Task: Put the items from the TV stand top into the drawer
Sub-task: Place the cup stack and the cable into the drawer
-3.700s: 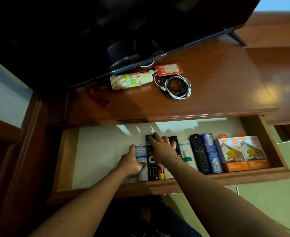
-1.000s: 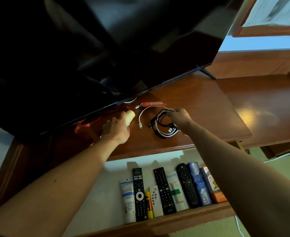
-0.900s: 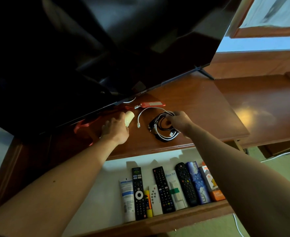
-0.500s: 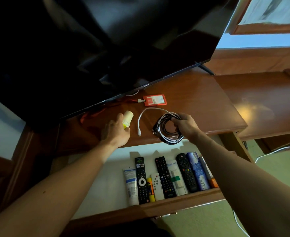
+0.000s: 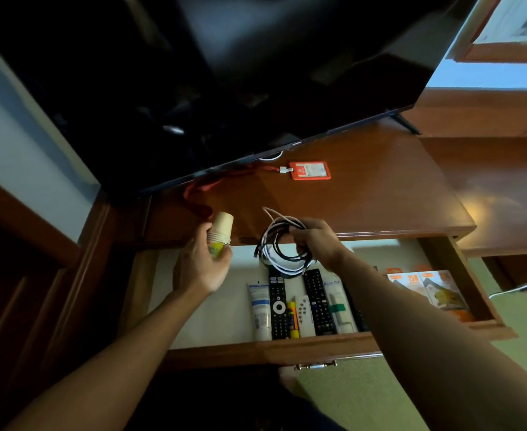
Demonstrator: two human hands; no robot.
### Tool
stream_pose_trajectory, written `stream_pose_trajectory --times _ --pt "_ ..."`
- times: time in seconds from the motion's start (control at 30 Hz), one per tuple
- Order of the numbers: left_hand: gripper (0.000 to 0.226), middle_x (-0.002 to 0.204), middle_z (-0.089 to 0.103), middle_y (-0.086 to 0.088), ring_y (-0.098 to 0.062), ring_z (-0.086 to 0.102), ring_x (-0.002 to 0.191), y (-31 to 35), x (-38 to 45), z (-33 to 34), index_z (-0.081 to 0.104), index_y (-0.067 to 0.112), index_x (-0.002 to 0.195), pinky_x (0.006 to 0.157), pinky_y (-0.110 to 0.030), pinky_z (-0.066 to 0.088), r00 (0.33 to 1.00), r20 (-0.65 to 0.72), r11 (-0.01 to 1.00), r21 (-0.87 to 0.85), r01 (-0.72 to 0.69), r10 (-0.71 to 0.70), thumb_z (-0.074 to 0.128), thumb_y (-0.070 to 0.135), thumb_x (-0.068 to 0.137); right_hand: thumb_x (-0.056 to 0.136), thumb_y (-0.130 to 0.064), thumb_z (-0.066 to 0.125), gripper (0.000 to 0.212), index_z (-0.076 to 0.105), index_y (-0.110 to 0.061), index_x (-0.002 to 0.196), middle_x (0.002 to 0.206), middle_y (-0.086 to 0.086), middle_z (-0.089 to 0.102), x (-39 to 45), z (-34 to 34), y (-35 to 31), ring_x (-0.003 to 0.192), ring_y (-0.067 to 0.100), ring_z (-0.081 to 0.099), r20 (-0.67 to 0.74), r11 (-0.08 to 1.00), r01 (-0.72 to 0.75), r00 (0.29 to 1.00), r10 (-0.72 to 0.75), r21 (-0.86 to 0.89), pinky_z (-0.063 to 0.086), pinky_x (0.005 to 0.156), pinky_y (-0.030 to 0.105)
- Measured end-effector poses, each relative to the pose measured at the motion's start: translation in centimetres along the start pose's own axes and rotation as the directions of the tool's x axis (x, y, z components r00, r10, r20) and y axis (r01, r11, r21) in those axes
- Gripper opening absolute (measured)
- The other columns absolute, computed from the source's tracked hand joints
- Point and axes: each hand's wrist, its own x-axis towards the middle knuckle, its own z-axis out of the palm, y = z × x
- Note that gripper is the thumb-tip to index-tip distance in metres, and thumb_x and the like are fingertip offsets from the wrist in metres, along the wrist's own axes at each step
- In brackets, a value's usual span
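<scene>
My left hand [image 5: 200, 265] grips a stack of tan paper cups [image 5: 221, 229], held over the front edge of the TV stand top [image 5: 380, 200]. My right hand [image 5: 317, 243] holds a coil of black and white cables [image 5: 280, 247] above the back of the open drawer [image 5: 318, 348]. A red card holder [image 5: 309, 170] with a red lanyard [image 5: 208, 191] lies on the stand top under the TV. Inside the drawer lie remotes [image 5: 277, 306], a white tube [image 5: 259, 306] and orange boxes [image 5: 433, 287] in a row.
A large black TV [image 5: 225, 82] overhangs the back of the stand top. The left part of the drawer floor [image 5: 212, 318] is bare. A lower wooden surface [image 5: 504, 188] adjoins on the right. Green floor [image 5: 349, 399] lies below the drawer front.
Both hands went from the drawer up to the stand top, took hold of the cups and the cable coil, and have pulled them toward me, over the drawer.
</scene>
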Motion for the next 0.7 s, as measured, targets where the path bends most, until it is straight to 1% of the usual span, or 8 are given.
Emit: stream_pose_trajectory --times 0.1,0.27,0.37,0.47,0.53,0.6,0.63,0.7 --pt "0.058 0.109 0.065 -0.002 -0.028 0.064 0.083 -2.3 -1.7 -0.8 0.038 0.039 0.132 0.070 -0.046 0.057 0.998 -0.062 0.998 -0.057 0.007 -0.011 0.062 0.053 0.081 0.097 -0.001 0.052 0.019 0.068 -0.007 0.090 0.058 -0.002 0.045 -0.4 2.0 0.4 0.053 0.013 0.041 0.094 0.999 -0.031 0.995 0.035 -0.036 0.035 0.052 0.028" --pt "0.050 0.107 0.065 -0.001 -0.027 0.064 0.082 -5.5 -3.4 -1.2 0.039 0.040 0.126 0.071 -0.042 0.055 0.986 -0.055 0.988 -0.039 0.153 -0.155 0.063 0.046 0.082 0.095 -0.002 0.055 0.025 0.053 -0.011 0.071 0.061 0.001 0.037 -0.9 5.1 1.2 0.054 0.012 0.035 0.266 0.984 -0.038 0.960 0.085 -0.177 0.029 0.056 0.029" --pt "0.050 0.100 0.065 0.000 -0.024 0.063 0.075 -7.3 -3.7 -1.1 0.040 0.041 0.125 0.066 -0.038 0.054 0.985 -0.009 0.985 -0.012 0.174 -0.175 0.062 0.049 0.081 0.096 0.000 0.050 0.037 0.046 -0.016 0.063 0.061 0.003 0.029 -1.1 6.5 0.9 0.053 0.014 0.030 0.405 0.978 -0.104 0.898 0.171 -0.182 0.032 0.054 0.027" --pt "0.053 0.098 0.066 -0.002 -0.027 0.064 0.074 -8.6 -3.2 -0.8 0.040 0.039 0.123 0.068 -0.045 0.057 0.979 0.029 0.979 -0.023 0.200 -0.200 0.058 0.052 0.075 0.089 -0.002 0.052 0.028 0.052 -0.016 0.064 0.062 0.004 0.030 -1.0 7.7 0.5 0.055 0.015 0.031 0.505 0.959 -0.124 0.829 0.240 -0.253 0.034 0.054 0.027" --pt "0.052 0.100 0.066 -0.003 -0.029 0.064 0.077 -9.1 -2.9 -0.7 0.042 0.036 0.125 0.071 -0.043 0.056 0.974 0.062 0.976 0.008 0.219 -0.219 0.060 0.048 0.077 0.091 -0.002 0.051 0.026 0.055 -0.014 0.068 0.062 0.003 0.034 -0.7 8.3 0.7 0.057 0.016 0.034 0.500 0.947 -0.128 0.824 0.267 -0.295 0.036 0.056 0.028" --pt "0.051 0.099 0.066 -0.004 -0.028 0.063 0.076 -9.4 -2.5 -0.6 0.044 0.035 0.127 0.071 -0.040 0.056 0.969 0.099 0.973 0.049 0.224 -0.228 0.064 0.043 0.081 0.094 -0.004 0.053 0.022 0.061 -0.011 0.075 0.061 0.002 0.040 -0.3 8.8 1.5 0.059 0.016 0.038 0.453 0.929 -0.121 0.846 0.281 -0.350 0.038 0.058 0.029" --pt "0.051 0.098 0.066 -0.003 -0.026 0.064 0.075 -9.6 -2.3 -0.4 0.044 0.035 0.127 0.070 -0.039 0.056 0.964 0.124 0.972 0.056 0.230 -0.235 0.064 0.043 0.081 0.095 -0.006 0.055 0.018 0.065 -0.009 0.080 0.062 0.000 0.045 -0.1 9.1 2.0 0.060 0.015 0.041 0.422 0.916 -0.112 0.862 0.282 -0.385 0.040 0.059 0.029" --pt "0.053 0.097 0.065 -0.001 -0.022 0.064 0.073 -10.0 -1.9 0.0 0.042 0.036 0.127 0.070 -0.037 0.057 0.948 0.178 0.964 0.070 0.255 -0.264 0.066 0.043 0.080 0.095 -0.006 0.058 0.012 0.070 -0.005 0.099 0.069 -0.002 0.054 0.4 9.7 3.2 0.064 0.012 0.048 0.347 0.879 -0.140 0.881 0.320 -0.455 0.043 0.062 0.025"
